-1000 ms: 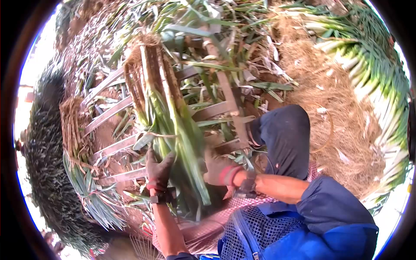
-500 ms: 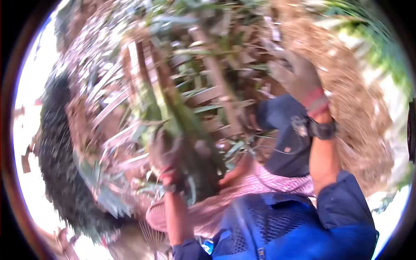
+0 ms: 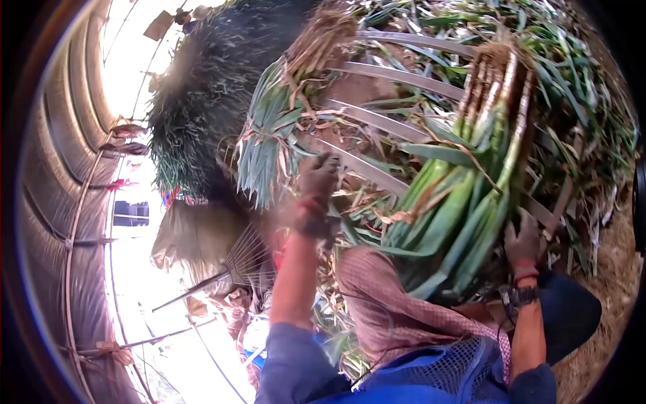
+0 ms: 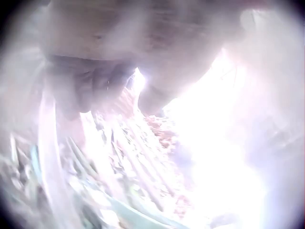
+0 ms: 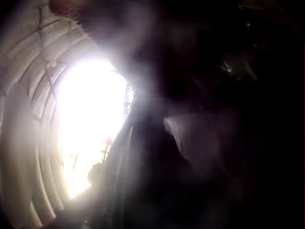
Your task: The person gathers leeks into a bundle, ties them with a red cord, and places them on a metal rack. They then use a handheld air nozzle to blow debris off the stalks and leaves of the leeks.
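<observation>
We could see the fingers of the left hand (image 3: pixel 317 178) bent, both in the head view and in the pale left wrist view, but we could not tell if they held something. The right hand (image 3: pixel 523 244) had its fingers rather straight, the thumb a little apart, and we saw nothing gripped in it; its wrist view was too dark to help us.

The left arm reached forward, with its hand near the end of a flat, greyish slat (image 3: pixel 377 120). The right arm was bent beside the body, and its hand was just beside the leafy end of the large leek bundle (image 3: pixel 464 182).

This bundle lay across the slats, before the person, its brown, hairy roots pointing away and its smooth, long green leaves coming towards the lap. We noticed a second bundle (image 3: pixel 269 135) beyond the left hand, with bluish, thin leaves. Both hands wore dull gloves with reddish cuffs, and a checked pink cloth (image 3: pixel 377 289) was draped in folds over the lap.
</observation>
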`<control>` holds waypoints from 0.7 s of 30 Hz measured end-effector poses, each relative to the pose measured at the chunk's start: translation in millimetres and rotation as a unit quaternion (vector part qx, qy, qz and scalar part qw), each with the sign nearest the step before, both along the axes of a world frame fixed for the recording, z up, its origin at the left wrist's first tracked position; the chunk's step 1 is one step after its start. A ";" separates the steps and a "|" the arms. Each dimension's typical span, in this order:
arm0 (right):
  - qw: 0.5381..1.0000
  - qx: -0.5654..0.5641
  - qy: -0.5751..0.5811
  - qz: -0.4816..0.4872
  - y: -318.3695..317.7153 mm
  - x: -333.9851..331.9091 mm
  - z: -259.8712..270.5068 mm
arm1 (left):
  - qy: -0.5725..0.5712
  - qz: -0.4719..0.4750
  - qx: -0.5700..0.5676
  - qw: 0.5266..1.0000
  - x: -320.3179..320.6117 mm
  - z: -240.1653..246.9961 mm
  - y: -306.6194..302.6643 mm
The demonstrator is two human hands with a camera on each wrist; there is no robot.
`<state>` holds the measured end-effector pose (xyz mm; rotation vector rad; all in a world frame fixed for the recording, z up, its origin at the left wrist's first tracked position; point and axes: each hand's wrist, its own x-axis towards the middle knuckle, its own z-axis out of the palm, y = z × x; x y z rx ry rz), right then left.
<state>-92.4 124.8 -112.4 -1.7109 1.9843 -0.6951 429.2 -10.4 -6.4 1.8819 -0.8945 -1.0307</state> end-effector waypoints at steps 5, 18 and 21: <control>0.994 -0.062 0.077 -0.043 21.9 6.8 -52.0 | 0.034 0.167 0.029 0.985 148.0 -10.8 -48.8; 0.984 -0.002 0.171 -0.058 38.4 27.1 -42.9 | 0.056 0.186 -0.072 0.978 333.2 -138.8 -185.1; 0.984 0.002 0.168 -0.063 39.6 28.2 -42.8 | 0.197 0.255 -0.059 0.945 323.6 -112.0 -185.1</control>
